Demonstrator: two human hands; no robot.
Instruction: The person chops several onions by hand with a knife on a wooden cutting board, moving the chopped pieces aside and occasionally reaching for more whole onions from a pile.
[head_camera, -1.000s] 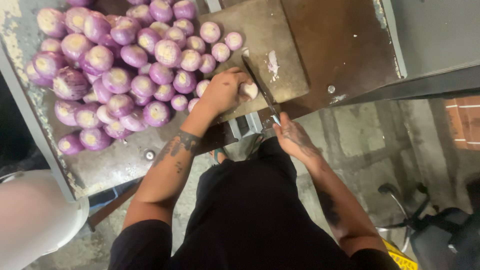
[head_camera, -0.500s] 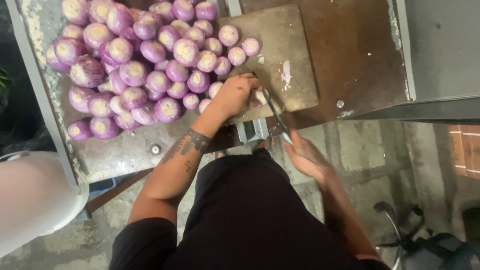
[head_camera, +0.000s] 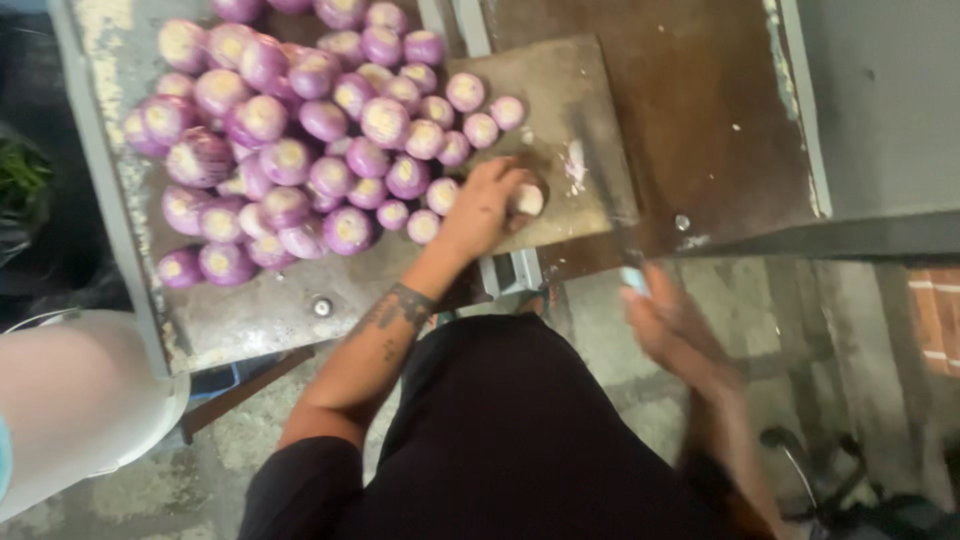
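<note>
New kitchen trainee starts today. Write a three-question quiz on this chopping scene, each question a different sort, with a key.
1. True or false: the left hand rests on an onion on the board.
2. Where is the onion pile relative to the board?
A. To its left
B. To its right
C. On the floor
3. Fill in: the right hand, blurred, holds a ____ by its handle.

Key:
1. True. The fingers cover a peeled onion at the board's near edge.
2. A. The pile lies on the table, spilling onto the board's left corner.
3. Knife. Its blade shows as a blur above the board.
</note>
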